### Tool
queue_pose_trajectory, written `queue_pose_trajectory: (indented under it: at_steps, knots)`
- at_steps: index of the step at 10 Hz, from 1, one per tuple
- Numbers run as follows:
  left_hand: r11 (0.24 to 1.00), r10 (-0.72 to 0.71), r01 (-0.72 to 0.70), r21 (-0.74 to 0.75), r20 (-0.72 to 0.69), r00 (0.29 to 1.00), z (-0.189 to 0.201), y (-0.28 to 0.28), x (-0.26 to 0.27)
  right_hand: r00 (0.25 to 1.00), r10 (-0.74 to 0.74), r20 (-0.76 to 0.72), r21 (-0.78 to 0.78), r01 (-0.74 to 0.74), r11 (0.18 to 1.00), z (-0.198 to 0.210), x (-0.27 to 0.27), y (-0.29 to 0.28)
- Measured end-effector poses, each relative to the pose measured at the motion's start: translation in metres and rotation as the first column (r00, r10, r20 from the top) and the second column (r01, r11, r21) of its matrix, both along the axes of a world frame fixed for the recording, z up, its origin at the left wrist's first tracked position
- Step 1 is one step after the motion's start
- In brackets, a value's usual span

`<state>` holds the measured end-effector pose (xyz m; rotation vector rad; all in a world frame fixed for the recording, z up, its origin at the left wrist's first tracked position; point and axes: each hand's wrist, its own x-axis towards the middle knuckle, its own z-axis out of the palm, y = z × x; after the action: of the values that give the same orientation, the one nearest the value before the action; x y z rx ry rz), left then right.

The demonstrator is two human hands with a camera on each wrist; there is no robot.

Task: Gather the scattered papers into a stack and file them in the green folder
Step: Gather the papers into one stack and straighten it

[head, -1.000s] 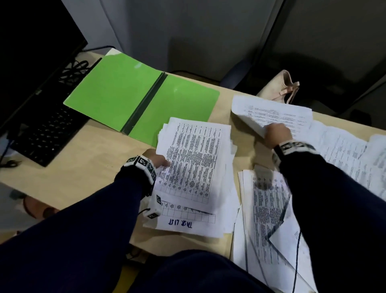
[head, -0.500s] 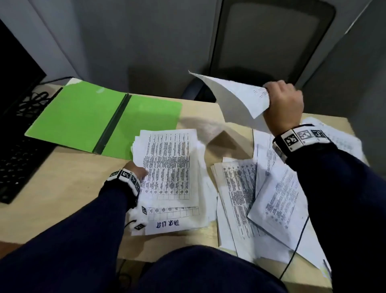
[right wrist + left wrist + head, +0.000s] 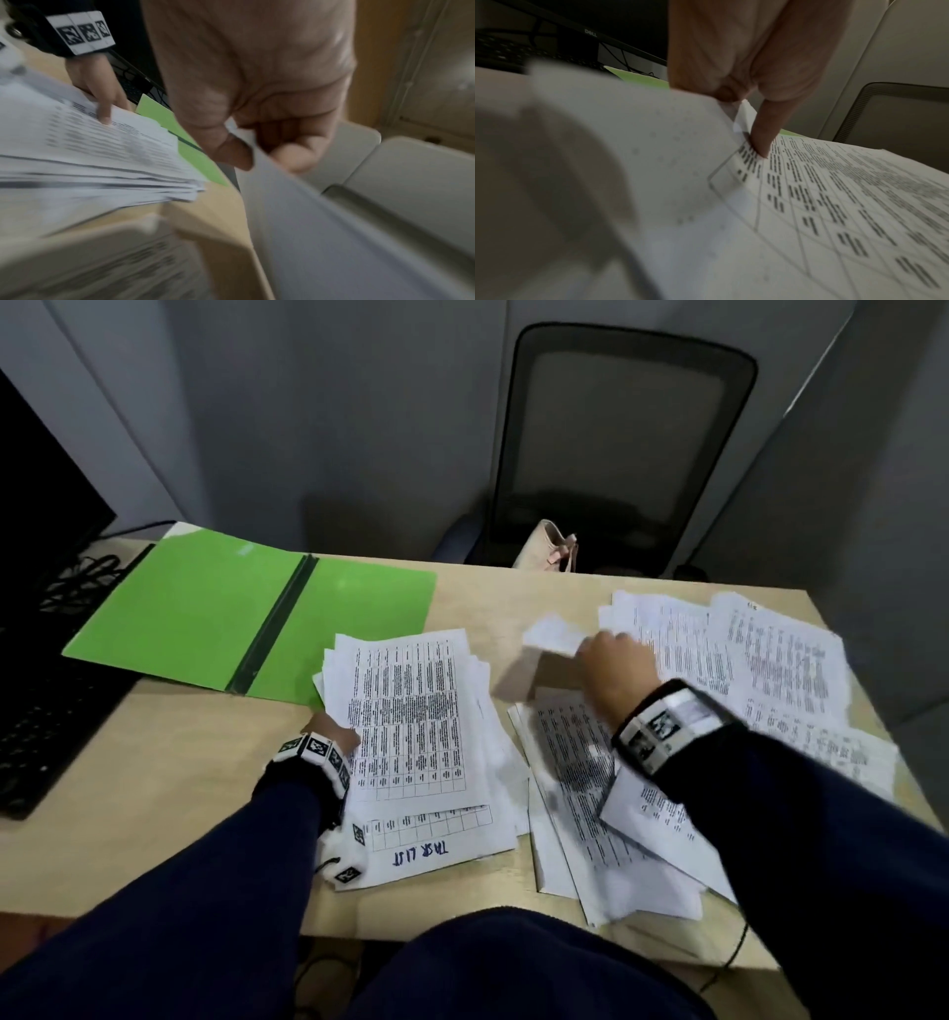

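Pinching one sheet point(image 3: 549, 634) between thumb and fingers, the right hand point(image 3: 613, 672) holds it above the desk point(image 3: 154, 762) — loose papers point(image 3: 744, 670) lie beneath. The left hand point(image 3: 331, 734) grips the gathered stack point(image 3: 411, 726), thumb on top, just beside the open green folder point(image 3: 195, 608).

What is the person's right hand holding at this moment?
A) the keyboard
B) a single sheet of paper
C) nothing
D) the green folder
B: the right hand pinches a single sheet of paper between thumb and fingers, as the right wrist view shows.
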<state>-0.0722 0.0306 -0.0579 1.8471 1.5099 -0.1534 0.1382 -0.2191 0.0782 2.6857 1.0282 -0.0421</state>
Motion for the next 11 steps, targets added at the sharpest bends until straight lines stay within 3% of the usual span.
queue_pose_trajectory:
  at_steps: [1,2,3,6,10,11]
  knots:
    - [1.000,0.002,-0.002,-0.004,-0.001,1.000,-0.003,-0.001,-0.003,0.978,0.066,-0.200,-0.037,-0.075,0.996,-0.055,-0.033,0.000]
    - [1.000,-0.002,0.002,0.009,-0.013,1.000,-0.008,-0.004,-0.007,0.915,-0.081,-0.396,0.031,0.101,0.994,-0.079,-0.033,-0.002]
    - [1.000,-0.007,0.008,0.010,-0.008,1.000,-0.007,-0.005,-0.010,0.862,-0.167,-0.479,-0.006,0.187,0.982,-0.102,-0.050,-0.009]
    - [0.998,-0.059,0.058,-0.025,-0.024,0.998,-0.005,-0.004,-0.012,0.869,-0.245,-0.429,-0.112,0.219,0.969,-0.112,-0.051,0.000]
    - [0.994,0.029,-0.020,-0.110,0.080,0.996,-0.014,0.004,-0.017,0.880,-0.294,-0.374,-0.207,0.229,0.951,-0.117,-0.045,-0.005]
    - [0.995,0.022,-0.014,-0.101,0.077,0.997,-0.012,0.003,-0.018,0.893,-0.334,-0.302,-0.229,0.272,0.935,-0.118,-0.055,-0.005]
